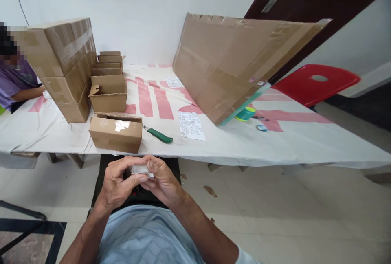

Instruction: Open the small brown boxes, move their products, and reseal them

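Above my lap, my left hand (120, 180) and my right hand (161, 178) together hold a small whitish, translucent packet (141, 170). The left thumb and fingers curl round its left side, while the right thumb and fingers pinch its right end. Its contents cannot be made out. Just past my hands, at the table's front edge, stands an open cardboard box (116, 134) with a torn white patch on its side. To its right lies a green-handled utility knife (159, 135).
Stacked taped cartons (65, 64) and open small boxes (108, 97) stand on the left. A printed sheet (192, 125) lies mid-table. A large cardboard sheet (238, 60) leans behind, near a green-yellow tape roll (246, 113) and a red chair (317, 82). Another person (18, 78) sits far left.
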### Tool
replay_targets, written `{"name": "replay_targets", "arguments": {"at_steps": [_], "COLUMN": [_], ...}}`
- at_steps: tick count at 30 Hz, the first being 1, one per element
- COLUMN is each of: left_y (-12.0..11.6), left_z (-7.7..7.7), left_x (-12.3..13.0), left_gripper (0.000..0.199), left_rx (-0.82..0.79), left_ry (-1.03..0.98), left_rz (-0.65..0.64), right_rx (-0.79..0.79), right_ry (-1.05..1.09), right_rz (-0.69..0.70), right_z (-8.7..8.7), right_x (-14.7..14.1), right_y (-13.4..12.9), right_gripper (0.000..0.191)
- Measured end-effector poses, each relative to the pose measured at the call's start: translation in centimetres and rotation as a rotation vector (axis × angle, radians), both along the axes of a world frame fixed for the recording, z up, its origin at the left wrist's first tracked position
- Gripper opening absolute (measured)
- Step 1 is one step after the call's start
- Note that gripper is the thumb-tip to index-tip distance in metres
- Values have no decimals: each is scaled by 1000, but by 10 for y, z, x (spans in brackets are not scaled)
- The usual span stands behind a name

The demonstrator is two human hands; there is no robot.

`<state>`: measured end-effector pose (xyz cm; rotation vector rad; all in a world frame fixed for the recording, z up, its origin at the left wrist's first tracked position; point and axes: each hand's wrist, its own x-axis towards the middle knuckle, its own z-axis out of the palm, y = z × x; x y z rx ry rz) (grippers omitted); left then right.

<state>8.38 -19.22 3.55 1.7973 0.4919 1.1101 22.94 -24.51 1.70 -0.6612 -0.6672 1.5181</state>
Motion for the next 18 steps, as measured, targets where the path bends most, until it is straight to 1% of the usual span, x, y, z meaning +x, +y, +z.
{"name": "replay_targets", "arguments": {"at_steps": [2,4,6,7,9,11,12,15,18], "left_y": [-5,-9,-11,-12,-12,-12,-12,-9,-3], "left_z": [-3,-4,-5,-5,-8,-12,-13,-14,-6], "left_x": [2,3,5,5,6,7,6,0,-12], "left_gripper": [32,35,34,34,32,32,33,34,31], "left_rx": [-149,-257,-291,-288,-265,-242,-237,-250,-189], "left_ry": [-15,-20,-3,8,25,32,33,72,204], "left_rz": [48,96,139,157,181,171,153,69,36], "right_rx": [11,49,112,144,190,206,211,208,196], "right_ry": [-68,-173,-299,-362,-467,-532,-545,-530,-542], "right_rz": [-84,-201,-320,-372,-447,-468,-464,-424,-343], "right_z": [0,1,2,2,2,-2,-4,-12,-15], "right_x": [-1,-2,-2,-3,-3,-2,-1,4,10], "right_y": [-2,-6,-10,-12,-14,-14,-13,-9,-3], "right_gripper": [49,53,59,59,49,36,34,38,39]}}
